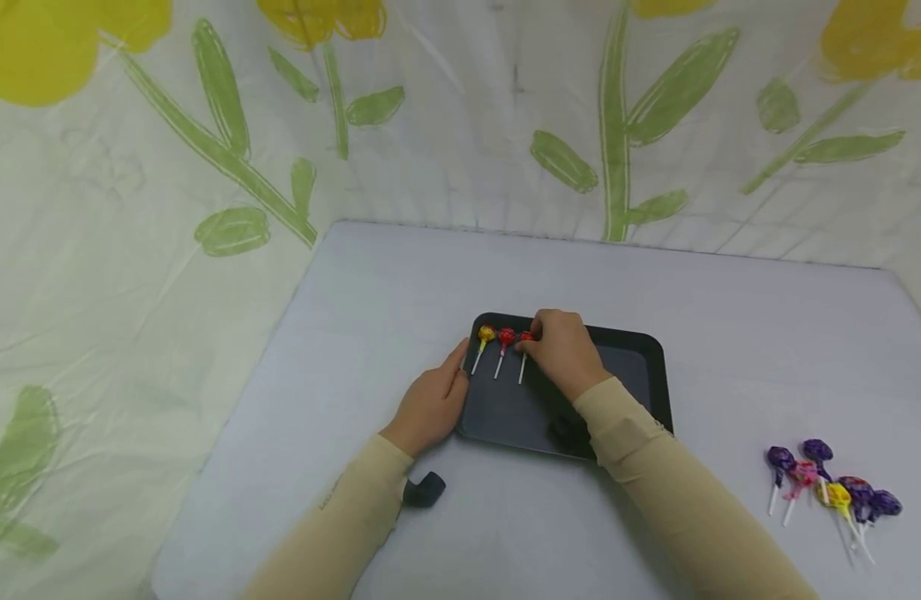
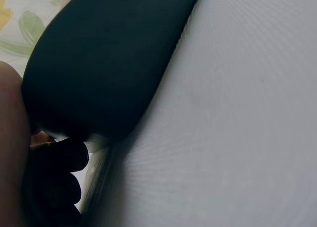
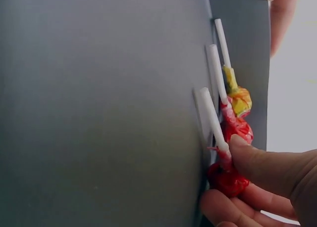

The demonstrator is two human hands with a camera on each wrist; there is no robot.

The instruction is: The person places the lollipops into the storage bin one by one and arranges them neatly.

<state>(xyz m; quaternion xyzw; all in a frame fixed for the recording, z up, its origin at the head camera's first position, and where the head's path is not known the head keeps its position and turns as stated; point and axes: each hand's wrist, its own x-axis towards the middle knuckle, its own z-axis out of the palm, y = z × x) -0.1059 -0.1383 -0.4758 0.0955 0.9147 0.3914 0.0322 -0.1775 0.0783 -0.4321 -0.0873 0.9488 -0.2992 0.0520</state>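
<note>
A dark rectangular baking tray (image 1: 508, 421) lies on the white table, its side filling much of the left wrist view. My left hand (image 1: 428, 408) grips the tray's left edge. Along the tray's far left side lie a yellow lollipop (image 1: 486, 334) and a red lollipop (image 1: 507, 337), sticks pointing towards me. Beside them my right hand (image 1: 568, 354) pinches another red lollipop (image 3: 229, 181) between thumb and fingers. This one's stick rests close to the tray floor, roughly parallel to the others; whether its head touches the tray I cannot tell.
On the table to the right of the tray lies a loose bunch of several lollipops, including a purple one (image 1: 780, 458), a pink one (image 1: 803, 474) and a yellow one (image 1: 835, 496). A flower-patterned sheet (image 1: 460, 150) hangs behind the white table (image 1: 400, 275).
</note>
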